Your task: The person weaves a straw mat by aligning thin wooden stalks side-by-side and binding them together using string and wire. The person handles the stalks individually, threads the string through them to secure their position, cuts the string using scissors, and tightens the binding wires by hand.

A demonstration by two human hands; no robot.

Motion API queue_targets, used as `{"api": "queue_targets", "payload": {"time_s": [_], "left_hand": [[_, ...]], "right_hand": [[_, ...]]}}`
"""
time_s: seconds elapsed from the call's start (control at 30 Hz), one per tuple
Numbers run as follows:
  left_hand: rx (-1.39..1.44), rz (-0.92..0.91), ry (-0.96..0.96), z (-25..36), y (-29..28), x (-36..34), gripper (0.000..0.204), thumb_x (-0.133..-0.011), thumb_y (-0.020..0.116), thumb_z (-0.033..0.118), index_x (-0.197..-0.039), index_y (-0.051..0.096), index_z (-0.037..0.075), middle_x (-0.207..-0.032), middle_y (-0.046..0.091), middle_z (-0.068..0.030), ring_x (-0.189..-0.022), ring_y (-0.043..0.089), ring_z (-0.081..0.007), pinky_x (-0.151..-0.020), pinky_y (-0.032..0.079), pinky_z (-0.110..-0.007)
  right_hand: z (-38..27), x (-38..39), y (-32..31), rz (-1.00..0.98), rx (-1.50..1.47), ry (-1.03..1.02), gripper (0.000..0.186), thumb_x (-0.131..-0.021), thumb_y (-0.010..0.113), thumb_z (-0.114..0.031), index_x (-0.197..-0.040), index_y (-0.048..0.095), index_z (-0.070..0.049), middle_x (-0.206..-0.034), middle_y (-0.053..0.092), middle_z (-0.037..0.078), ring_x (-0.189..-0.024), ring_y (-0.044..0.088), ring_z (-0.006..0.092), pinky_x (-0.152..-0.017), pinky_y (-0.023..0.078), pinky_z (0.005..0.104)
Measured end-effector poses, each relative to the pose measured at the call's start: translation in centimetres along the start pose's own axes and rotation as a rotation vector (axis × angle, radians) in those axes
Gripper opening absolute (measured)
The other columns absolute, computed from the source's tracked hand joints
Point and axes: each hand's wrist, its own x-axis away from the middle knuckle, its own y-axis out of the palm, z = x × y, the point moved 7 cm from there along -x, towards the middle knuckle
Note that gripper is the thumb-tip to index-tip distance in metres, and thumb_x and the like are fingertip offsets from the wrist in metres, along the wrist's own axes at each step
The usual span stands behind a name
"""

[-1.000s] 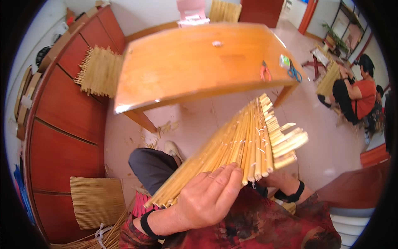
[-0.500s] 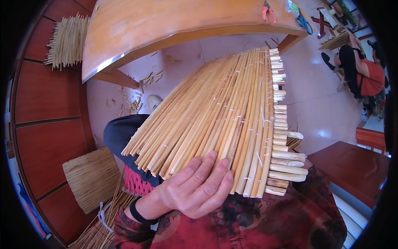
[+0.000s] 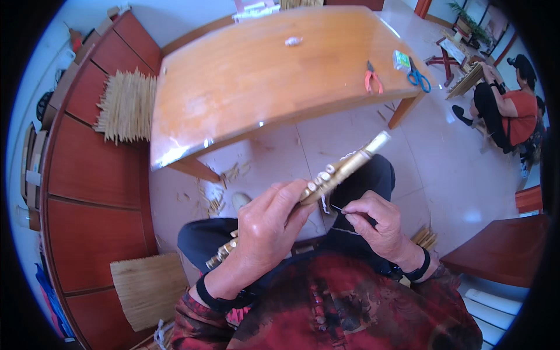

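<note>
Left hand grips stick mat edge-on. Right hand, just beside mat, pinches thin needle or thread.

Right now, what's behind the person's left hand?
Behind the left hand is a mat of yellowish round sticks, seen edge-on: stick ends show on either side; the covered middle can't be seen.

No readable lettering, numbers — or signs
</note>
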Motion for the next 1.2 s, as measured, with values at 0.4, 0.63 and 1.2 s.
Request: {"api": "queue_targets", "payload": {"time_s": [0.4,0.63,1.2], "left_hand": [[0.342,0.117,-0.343,-5.9,-0.7,-1.5,0.029,-0.075,0.064,-0.002,-0.104,0.058,0.000,-0.089,0.063,-0.0047,-0.079,0.057,-0.0072,-0.071,0.047,-0.023],[0.341,0.111,-0.442,-8.1,-1.0,-1.9,0.033,-0.076,0.063,-0.001,-0.108,0.056,-0.001,-0.088,0.062,-0.0029,-0.080,0.056,-0.0065,-0.072,0.046,-0.021],[0.350,0.129,-0.445,-7.7,-0.2,-2.2,0.031,-0.077,0.062,-0.002,-0.108,0.057,0.001,-0.091,0.060,-0.0012,-0.082,0.053,-0.0056,-0.074,0.044,-0.021]], "right_hand": [[2.0,-5.1,3.2,0.089,-0.121,-0.028,0.015,-0.079,0.059,-0.002,-0.094,0.060,-0.003,-0.077,0.057,0.013,-0.066,0.057,0.0261,-0.058,0.045,0.0310],[1.7,-6.2,4.1,0.106,-0.087,-0.096,0.016,-0.079,0.058,0.000,-0.095,0.060,-0.002,-0.071,0.052,0.011,-0.065,0.055,0.0224,-0.058,0.044,0.0294],[2.4,-8.5,5.8,0.294,-0.171,-0.133,0.012,-0.073,0.065,-0.002,-0.079,0.055,-0.005,-0.071,0.054,0.009,-0.064,0.056,0.0251,-0.056,0.045,0.0301]]}}
